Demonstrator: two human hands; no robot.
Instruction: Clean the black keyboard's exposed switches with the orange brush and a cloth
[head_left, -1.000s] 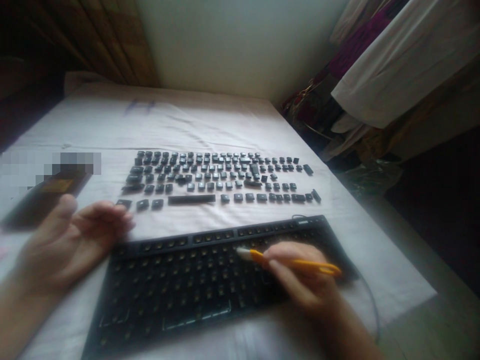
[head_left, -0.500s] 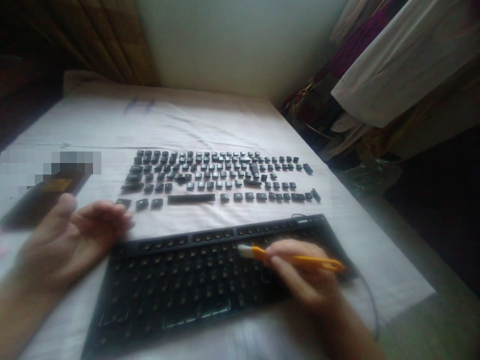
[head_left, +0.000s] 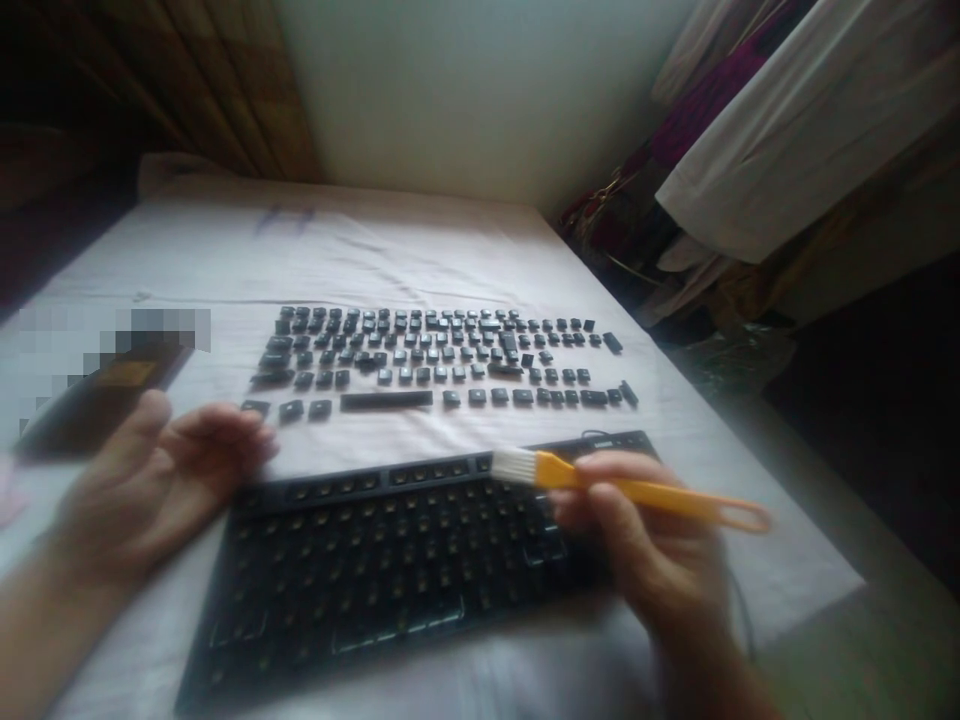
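A black keyboard [head_left: 352,560] with its keycaps off lies at a slant in front of me. My right hand [head_left: 649,540] grips a brush [head_left: 559,472] with a yellow handle and pale bristles. The bristles point left, over the keyboard's far edge; whether they touch it I cannot tell. Beside the keyboard's far left corner is my left hand [head_left: 165,480], palm turned inward, fingers curved and apart, holding nothing. Beyond the keyboard, loose black keycaps [head_left: 420,350] lie in rows, with the long spacebar [head_left: 386,400] in the nearest row.
A white cloth [head_left: 420,250] covers the surface. At the left lies a dark flat object [head_left: 112,390], partly blurred out. A cable runs down by the keyboard's right side. Clothes [head_left: 780,150] hang at the right, and a wall [head_left: 480,100] stands behind.
My right hand has shifted right and lifted the brush, which now shows larger and nearer the keyboard's far edge. The left hand keeps its pose; the view has moved slightly.
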